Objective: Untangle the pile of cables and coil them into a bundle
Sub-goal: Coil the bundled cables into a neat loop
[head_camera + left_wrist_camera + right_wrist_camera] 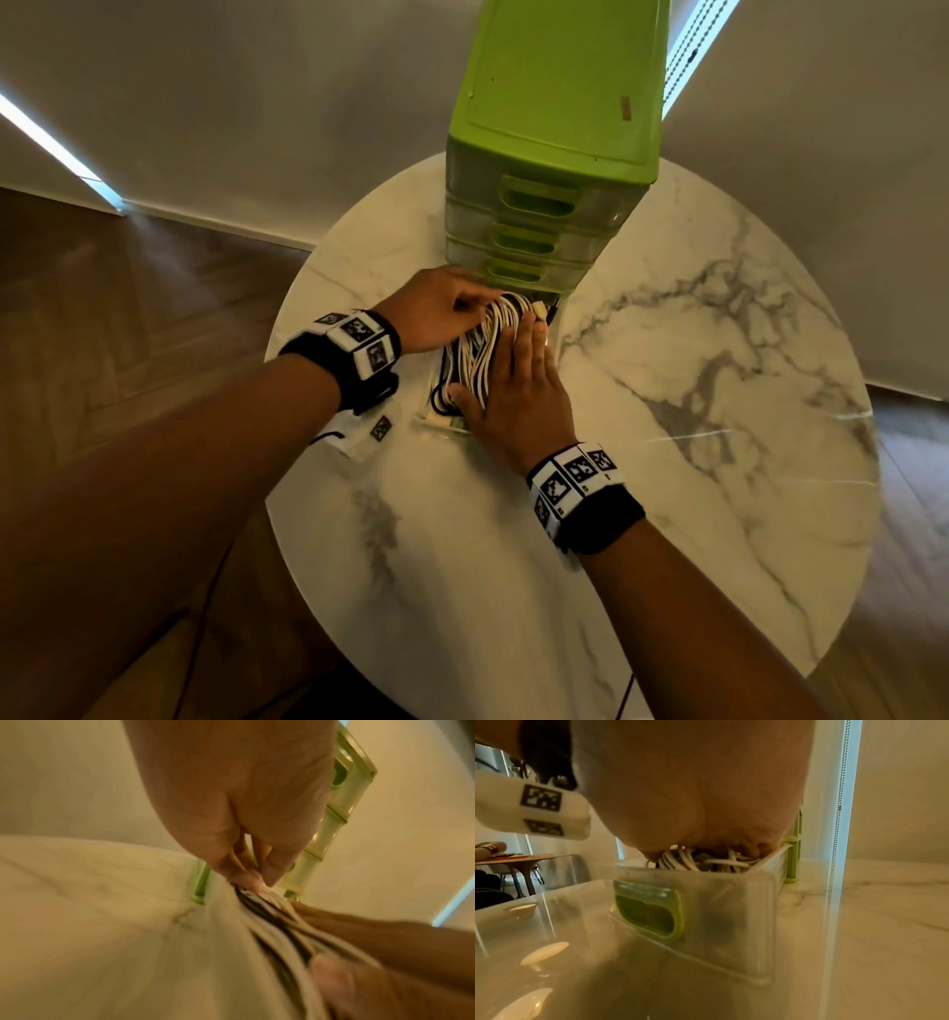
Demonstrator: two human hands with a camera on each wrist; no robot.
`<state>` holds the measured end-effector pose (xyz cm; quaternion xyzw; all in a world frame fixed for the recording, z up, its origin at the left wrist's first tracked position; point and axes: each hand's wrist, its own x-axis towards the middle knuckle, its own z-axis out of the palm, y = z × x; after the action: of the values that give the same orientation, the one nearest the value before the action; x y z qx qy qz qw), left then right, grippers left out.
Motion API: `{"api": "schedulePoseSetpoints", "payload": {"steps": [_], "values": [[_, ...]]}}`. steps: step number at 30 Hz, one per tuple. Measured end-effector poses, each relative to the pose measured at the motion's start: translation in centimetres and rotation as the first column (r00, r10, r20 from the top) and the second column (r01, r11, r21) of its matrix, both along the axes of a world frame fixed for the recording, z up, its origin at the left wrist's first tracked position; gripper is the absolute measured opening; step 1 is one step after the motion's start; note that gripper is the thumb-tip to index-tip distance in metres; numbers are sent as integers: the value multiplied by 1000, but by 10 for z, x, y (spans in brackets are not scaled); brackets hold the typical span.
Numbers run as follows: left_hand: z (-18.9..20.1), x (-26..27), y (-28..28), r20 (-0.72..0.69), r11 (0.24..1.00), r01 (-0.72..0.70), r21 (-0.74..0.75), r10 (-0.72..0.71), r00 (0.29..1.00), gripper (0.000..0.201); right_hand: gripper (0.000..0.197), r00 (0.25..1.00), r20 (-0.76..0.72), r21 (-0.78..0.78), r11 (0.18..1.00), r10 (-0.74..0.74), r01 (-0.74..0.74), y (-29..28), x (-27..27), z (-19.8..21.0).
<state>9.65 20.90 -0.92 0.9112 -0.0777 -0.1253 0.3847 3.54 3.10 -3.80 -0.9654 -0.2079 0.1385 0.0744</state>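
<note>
A bundle of white and black cables (pixel 480 354) lies in the pulled-out clear bottom drawer (pixel 436 419) of a green drawer unit (pixel 554 128). My right hand (pixel 516 375) rests flat on the cables, fingers straight and pointing toward the unit, thumb at the near end. My left hand (pixel 475 303) reaches in from the left, and its thumb and fingertips (pixel 257 880) pinch the far end of the cables (pixel 272 914) close to the unit. In the right wrist view the cables (pixel 693 860) bulge above the drawer's front wall (pixel 731 912) under my palm.
The unit stands at the back of a round white marble table (pixel 693 411). A small white tagged block (pixel 367 429) with a black wire lies on the table left of the drawer. Wooden floor surrounds the table, and a wall is close behind it.
</note>
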Motion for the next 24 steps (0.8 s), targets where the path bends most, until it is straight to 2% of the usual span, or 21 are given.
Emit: {"api": "schedulePoseSetpoints", "payload": {"steps": [3, 4, 7, 9, 11, 13, 15, 17, 18, 20, 22, 24], "values": [[-11, -13, 21, 134, 999, -23, 32, 18, 991, 42, 99, 999, 25, 0, 999, -37, 37, 7, -4, -5], [-16, -16, 27, 176, 996, -30, 90, 14, 984, 45, 96, 998, 49, 5, 999, -42, 41, 9, -6, -7], [-28, -23, 32, 277, 912, -3, 410, -121, 953, 50, 90, 993, 105, 32, 999, -45, 42, 13, -11, -12], [-33, -27, 29, 320, 851, -36, 525, -158, 934, 50, 86, 985, 163, 72, 996, -55, 44, 12, -13, -11], [-32, -30, 26, 346, 825, -83, 560, -142, 927, 49, 82, 973, 230, 109, 994, -35, 10, 9, -15, -10], [-29, -30, 26, 331, 814, -92, 574, -128, 935, 49, 81, 964, 258, 117, 988, 64, -97, 6, -18, -8], [-28, -29, 27, 281, 828, -70, 557, -108, 954, 51, 95, 958, 218, 111, 970, 189, -216, -1, -17, -7], [-25, -27, 27, 227, 877, -63, 476, -53, 972, 52, 112, 945, 173, 73, 954, 276, -292, -10, -11, -9], [-25, -26, 26, 196, 916, -82, 393, 4, 981, 52, 114, 937, 163, 46, 946, 310, -321, -14, -8, -11], [-24, -21, 26, 130, 968, -215, 131, 198, 971, 66, 109, 929, 147, 15, 938, 341, -347, -18, -3, -15], [-18, -10, 26, 35, 941, -309, -140, 317, 948, 95, 105, 929, 130, 13, 937, 345, -350, -18, -1, -15], [-9, 5, 24, -25, 892, -271, -362, 281, 959, 106, 102, 931, 112, 25, 936, 347, -352, -17, -1, -16]]}}
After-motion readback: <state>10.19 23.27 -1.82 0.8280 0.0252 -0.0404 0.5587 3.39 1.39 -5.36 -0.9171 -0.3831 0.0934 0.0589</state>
